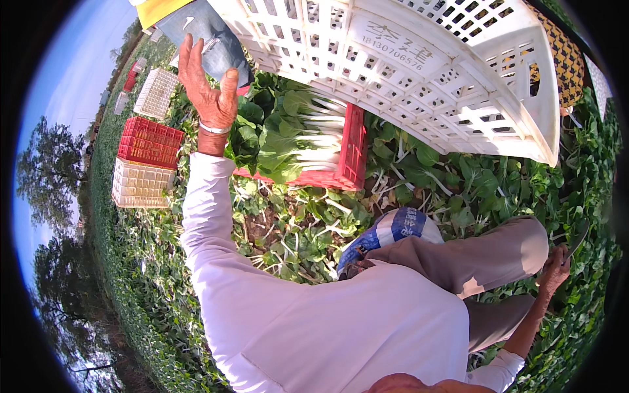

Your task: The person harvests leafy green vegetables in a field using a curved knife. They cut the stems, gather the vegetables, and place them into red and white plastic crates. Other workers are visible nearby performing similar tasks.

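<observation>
My left hand [209, 91] is raised with its fingers apart and nothing in it, a band around its wrist. It is nearest to a person's blue denim-clad leg [216, 46]; whether they touch, I cannot tell. Just beyond the wrist is a red plastic crate [351, 147] of leafy greens with white stalks [322, 135], laid in a row. At the far right, my right hand [555, 270] grips a knife [579, 239] with a thin, curved blade; its handle is mostly hidden. A large white plastic crate [339, 44], bearing writing, is tilted above the red one.
Cut leaves and stalks [295, 240] litter the ground. Beside my knee lies a blue and white printed sack [393, 228]. A red crate [150, 142] is stacked on a pale crate [140, 184] at left. Houndstooth cloth [555, 59] shows behind the white crate. Greens [589, 319] grow at right.
</observation>
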`<move>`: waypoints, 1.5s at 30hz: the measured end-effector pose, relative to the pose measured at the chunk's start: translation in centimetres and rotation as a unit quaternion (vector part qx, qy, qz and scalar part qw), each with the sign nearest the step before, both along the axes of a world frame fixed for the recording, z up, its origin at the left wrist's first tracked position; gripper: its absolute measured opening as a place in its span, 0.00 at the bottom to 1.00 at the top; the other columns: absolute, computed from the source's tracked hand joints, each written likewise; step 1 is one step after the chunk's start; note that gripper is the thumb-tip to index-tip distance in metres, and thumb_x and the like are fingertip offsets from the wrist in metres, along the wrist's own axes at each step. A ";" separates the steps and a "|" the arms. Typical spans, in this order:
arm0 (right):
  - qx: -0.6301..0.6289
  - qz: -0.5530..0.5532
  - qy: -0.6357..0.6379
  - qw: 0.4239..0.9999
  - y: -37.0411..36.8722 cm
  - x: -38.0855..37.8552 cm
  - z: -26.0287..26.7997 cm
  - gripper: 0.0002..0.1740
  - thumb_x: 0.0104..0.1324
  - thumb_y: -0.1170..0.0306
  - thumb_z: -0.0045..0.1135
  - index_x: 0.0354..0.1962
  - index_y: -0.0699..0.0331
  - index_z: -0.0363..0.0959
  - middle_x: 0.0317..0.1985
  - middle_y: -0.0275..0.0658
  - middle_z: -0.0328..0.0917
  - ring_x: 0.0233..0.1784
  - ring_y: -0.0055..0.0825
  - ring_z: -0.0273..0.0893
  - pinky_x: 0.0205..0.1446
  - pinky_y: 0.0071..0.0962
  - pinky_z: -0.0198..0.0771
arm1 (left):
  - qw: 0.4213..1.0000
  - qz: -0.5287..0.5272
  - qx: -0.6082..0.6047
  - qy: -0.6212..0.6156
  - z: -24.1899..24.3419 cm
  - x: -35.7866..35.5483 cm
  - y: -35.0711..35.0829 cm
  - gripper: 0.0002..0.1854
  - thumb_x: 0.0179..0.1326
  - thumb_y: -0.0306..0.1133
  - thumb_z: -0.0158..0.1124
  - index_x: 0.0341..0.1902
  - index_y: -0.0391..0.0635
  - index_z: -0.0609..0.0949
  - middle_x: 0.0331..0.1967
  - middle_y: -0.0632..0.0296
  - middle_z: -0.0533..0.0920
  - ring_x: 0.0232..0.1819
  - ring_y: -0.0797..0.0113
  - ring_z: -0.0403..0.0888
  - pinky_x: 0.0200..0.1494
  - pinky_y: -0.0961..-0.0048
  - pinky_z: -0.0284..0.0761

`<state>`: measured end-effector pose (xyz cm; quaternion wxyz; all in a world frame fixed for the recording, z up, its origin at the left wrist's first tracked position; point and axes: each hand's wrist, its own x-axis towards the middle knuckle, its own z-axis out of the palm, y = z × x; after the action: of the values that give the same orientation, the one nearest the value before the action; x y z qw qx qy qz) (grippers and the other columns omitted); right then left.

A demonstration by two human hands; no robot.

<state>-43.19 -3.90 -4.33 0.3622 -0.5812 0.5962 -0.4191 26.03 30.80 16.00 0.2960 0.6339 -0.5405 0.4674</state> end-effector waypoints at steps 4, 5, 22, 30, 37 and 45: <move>-0.047 0.019 0.015 0.999 0.3 0.3 1.4 0.16 0.63 0.66 0.53 0.45 0.68 0.73 0.26 0.31 0.75 0.17 0.10 0.57 0.19 0.13 0.52 | 0.969 -0.028 0.201 -0.141 4.5 -12.5 -9.9 0.36 0.49 0.59 0.62 0.56 0.46 0.73 0.60 0.57 0.66 0.65 0.56 0.59 0.60 0.55 0.51; -0.051 0.023 0.028 0.998 0.5 0.0 1.9 0.16 0.63 0.66 0.53 0.44 0.68 0.73 0.26 0.31 0.75 0.17 0.10 0.57 0.19 0.13 0.52 | 0.962 0.013 0.203 -0.180 4.9 -15.2 -11.3 0.34 0.49 0.58 0.61 0.56 0.50 0.74 0.57 0.60 0.69 0.63 0.59 0.61 0.58 0.57 0.49; -0.010 -0.026 0.035 0.999 3.7 -8.8 4.2 0.15 0.63 0.65 0.51 0.42 0.68 0.74 0.25 0.32 0.77 0.21 0.12 0.65 0.26 0.15 0.64 | 0.847 -0.165 0.460 -0.210 2.4 -29.0 -16.8 0.16 0.35 0.31 0.68 0.25 0.45 0.70 0.21 0.60 0.70 0.23 0.60 0.72 0.26 0.67 0.67; -0.037 -0.064 0.100 0.992 6.2 -11.2 5.8 0.15 0.63 0.66 0.51 0.43 0.68 0.73 0.27 0.37 0.78 0.29 0.18 0.71 0.36 0.20 0.67 | 0.844 -0.223 0.462 -0.159 -1.4 -33.0 -20.5 0.16 0.47 0.39 0.67 0.22 0.45 0.70 0.18 0.59 0.70 0.20 0.58 0.71 0.23 0.65 0.66; -0.001 -0.076 0.112 0.991 9.0 -13.7 5.7 0.16 0.64 0.67 0.50 0.46 0.66 0.73 0.27 0.31 0.75 0.22 0.12 0.63 0.24 0.16 0.60 | 0.857 -0.235 0.437 -0.137 -3.2 -31.9 -23.2 0.16 0.52 0.45 0.64 0.22 0.46 0.74 0.17 0.61 0.74 0.19 0.59 0.76 0.22 0.64 0.69; -0.023 -0.046 0.188 0.981 8.9 -14.2 3.0 0.19 0.66 0.65 0.48 0.50 0.67 0.72 0.35 0.36 0.79 0.28 0.16 0.69 0.28 0.19 0.63 | 0.853 -0.267 0.428 -0.135 -3.3 -34.2 -26.0 0.19 0.55 0.51 0.58 0.24 0.48 0.79 0.17 0.60 0.78 0.23 0.57 0.79 0.25 0.63 0.71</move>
<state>-57.41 4.98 -1.36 0.2108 -0.6300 0.6696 -0.3320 -8.14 4.83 12.68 0.0324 0.4599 -0.8701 0.1741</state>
